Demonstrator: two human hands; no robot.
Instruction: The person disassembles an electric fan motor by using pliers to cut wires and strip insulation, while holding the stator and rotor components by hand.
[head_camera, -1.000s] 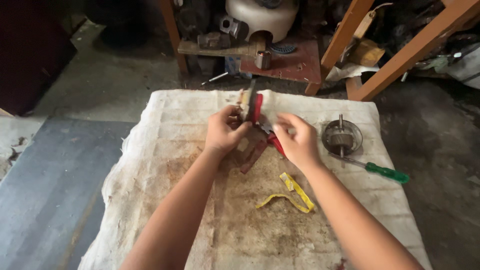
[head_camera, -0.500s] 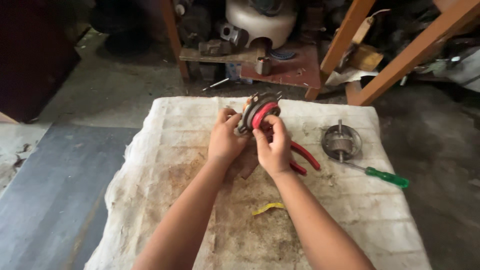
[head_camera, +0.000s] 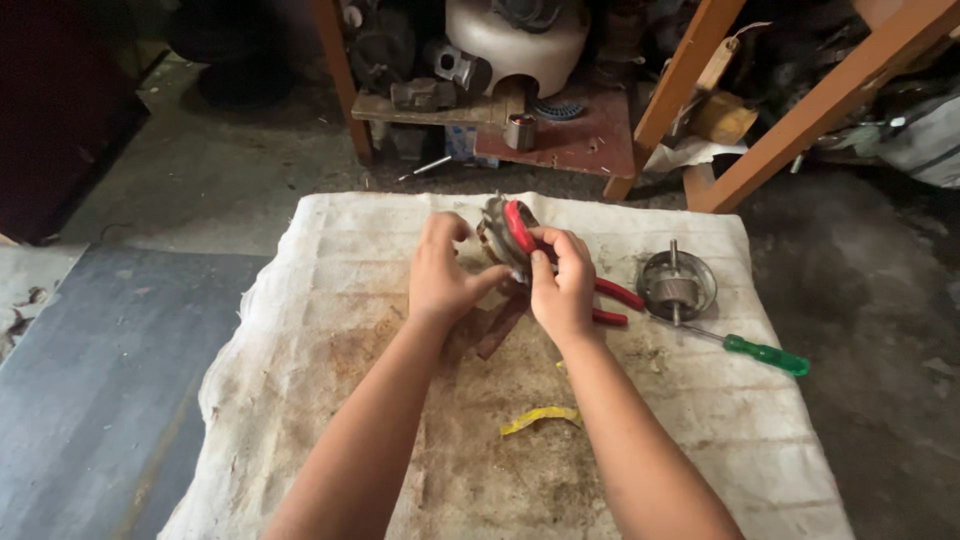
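Head view: both hands on a round metal part

Head camera looks down at a stained white cloth (head_camera: 330, 300) spread on the floor. Both hands are raised a little above the cloth and close together, clamped on one round metal part (head_camera: 503, 235) with a red band on it. Left hand (head_camera: 442, 275) holds the part from the left side, thumb touching its lower edge. Right hand (head_camera: 562, 280) grips it from the right, fingers curled over the red band. Just under the hands lies a rusty flat piece (head_camera: 500, 325). Red pliers (head_camera: 615, 300) lie just beside the right hand. Further right stands a rotor in a metal cup (head_camera: 676, 285), and near it lies a green screwdriver (head_camera: 765, 353). A yellow strip (head_camera: 540, 417) lies on the cloth between the forearms.
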